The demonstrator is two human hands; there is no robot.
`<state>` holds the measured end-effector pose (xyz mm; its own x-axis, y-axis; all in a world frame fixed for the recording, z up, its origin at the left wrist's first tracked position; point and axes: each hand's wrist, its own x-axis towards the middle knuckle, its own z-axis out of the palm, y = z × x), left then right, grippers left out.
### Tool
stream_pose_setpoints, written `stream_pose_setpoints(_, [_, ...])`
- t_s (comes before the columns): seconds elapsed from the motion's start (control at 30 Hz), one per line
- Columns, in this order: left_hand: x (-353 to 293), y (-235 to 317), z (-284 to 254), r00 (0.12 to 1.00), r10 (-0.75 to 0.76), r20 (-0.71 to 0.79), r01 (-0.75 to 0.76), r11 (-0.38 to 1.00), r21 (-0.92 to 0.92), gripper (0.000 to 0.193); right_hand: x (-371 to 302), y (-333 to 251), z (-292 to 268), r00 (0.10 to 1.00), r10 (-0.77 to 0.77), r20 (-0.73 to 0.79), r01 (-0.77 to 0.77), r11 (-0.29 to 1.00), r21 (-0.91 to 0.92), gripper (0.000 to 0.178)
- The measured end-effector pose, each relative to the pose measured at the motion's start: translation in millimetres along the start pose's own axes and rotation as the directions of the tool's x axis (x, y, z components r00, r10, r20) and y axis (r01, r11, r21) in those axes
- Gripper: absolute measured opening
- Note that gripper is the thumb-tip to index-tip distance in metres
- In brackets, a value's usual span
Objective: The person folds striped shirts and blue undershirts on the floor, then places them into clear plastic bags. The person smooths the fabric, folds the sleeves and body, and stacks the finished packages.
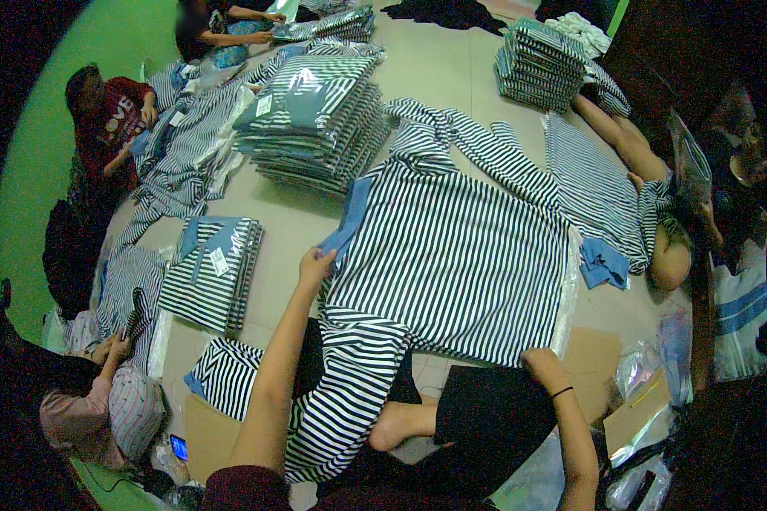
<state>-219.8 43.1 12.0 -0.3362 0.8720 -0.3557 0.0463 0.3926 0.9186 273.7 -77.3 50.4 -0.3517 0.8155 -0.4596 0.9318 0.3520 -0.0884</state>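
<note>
A black-and-white striped long-sleeved shirt [460, 255] with a blue collar lies spread on its side in front of me. One sleeve stretches away to the far right; the other drapes toward me over my lap. My left hand [317, 265] pinches the shirt at its blue collar [347, 220]. At the near right corner, my right hand [544, 368] is closed on the hem, its fingertips partly hidden. A strip of clear plastic [566, 298] shows along the hem edge.
Beyond the collar stands a tall stack of bagged striped shirts [315, 128]. A smaller pile [211, 272] is at left, another stack [541, 64] at far right. Co-workers sit along both sides with more shirts. Cardboard [588, 362] and plastic bags [637, 370] lie at right.
</note>
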Motion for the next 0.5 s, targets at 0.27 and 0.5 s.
stream_pose_setpoints(0.27, [-4,4,5,0.905,0.347,-0.247,-0.149,0.802,0.578,0.023,-14,12,-4,0.983,0.086,0.162,-0.118,0.973,0.200,0.011])
stream_pose_setpoints(0.5, [-45,7,45,0.556,0.713,0.428,-0.675,0.086,0.733,0.052,20,5,-7,0.957,0.212,-0.200,-0.184,0.972,0.149,0.074])
